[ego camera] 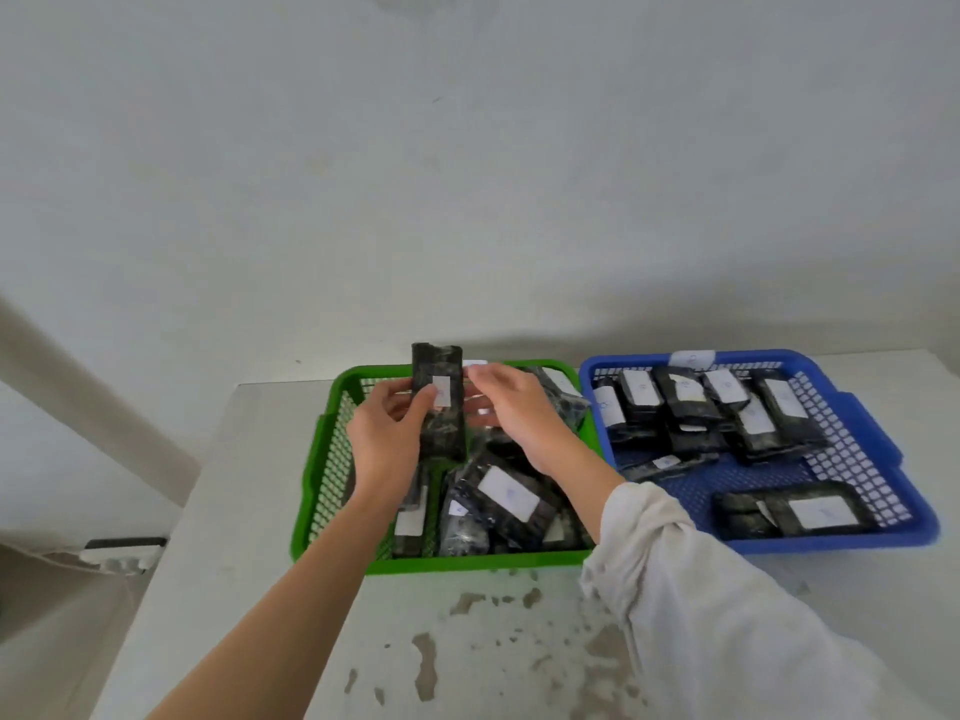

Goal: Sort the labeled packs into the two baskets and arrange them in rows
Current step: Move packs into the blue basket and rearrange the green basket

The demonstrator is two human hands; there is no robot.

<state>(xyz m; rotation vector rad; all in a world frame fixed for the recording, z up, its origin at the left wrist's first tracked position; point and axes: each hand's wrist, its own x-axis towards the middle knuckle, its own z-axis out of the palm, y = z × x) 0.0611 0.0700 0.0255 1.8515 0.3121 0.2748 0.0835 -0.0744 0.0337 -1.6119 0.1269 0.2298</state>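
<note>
Left hand [387, 433] and right hand [519, 413]: both bare, only one arm clothed.
On the right there is a loose off-white sleeve [701, 589] of wrinkled cloth, gathered in folds behind the wrist; the left forearm [291, 579] is bare to the frame edge.

Soft, even daylight, faint shadows, slight overall blur, and wide-angle bending at the edges.

Green basket [467, 562], ctr frame: dark packs [506, 504] w/ white labels in a loose overlapping jumble; a single pack [447, 433] upright above its back-left, label toward cam, pinched by the left hand [387, 439]; blue basket [841, 544], right of frame, just beside green: more packs [685, 402] in a rough back row, a lone pack [795, 511] flat at front; label text looks too blurred to read.
</note>
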